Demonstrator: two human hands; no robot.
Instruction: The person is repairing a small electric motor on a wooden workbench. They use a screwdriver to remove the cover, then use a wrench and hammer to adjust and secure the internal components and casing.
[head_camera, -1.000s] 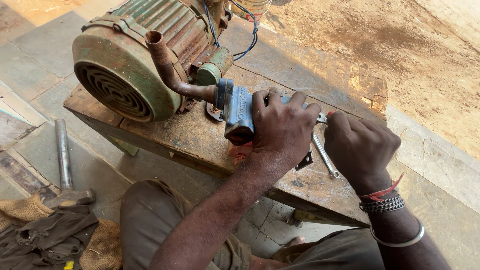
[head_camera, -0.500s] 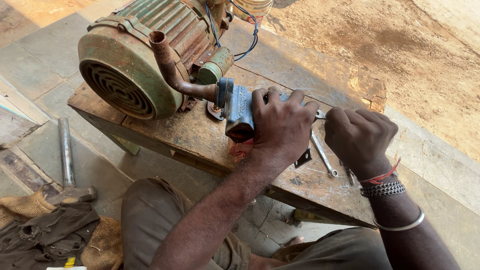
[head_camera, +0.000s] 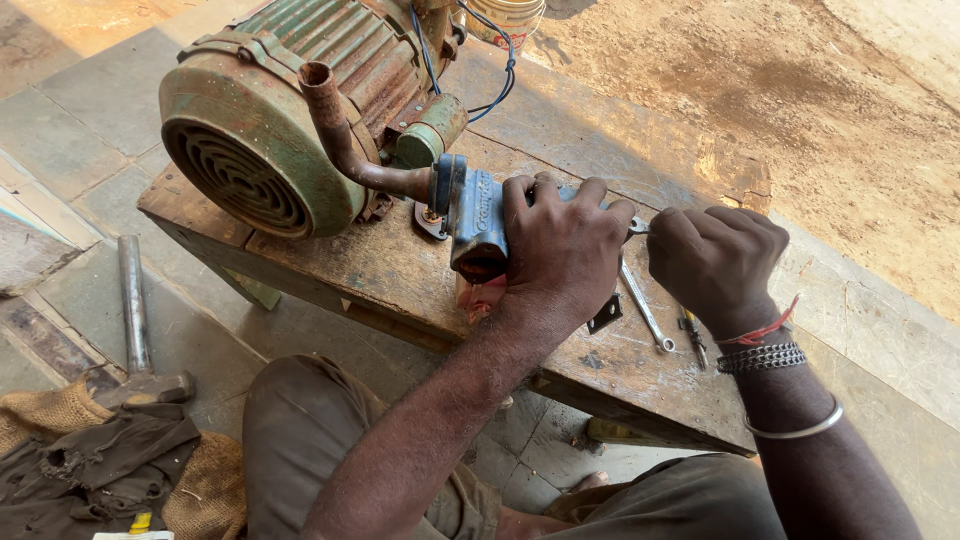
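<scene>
Bare forearms; red thread, beaded band and silver bangle at right wrist; grey-brown trousers.

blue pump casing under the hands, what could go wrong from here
1. The left hand covers the blue pump casing right beside where the right hand grips a tool; a slip could hit the fingers.
2. The spanner and a screwdriver lie loose near the wooden bench edge and might be knocked off.
3. The green motor sits close to the bench's end; hard pulling could shift it.
</scene>
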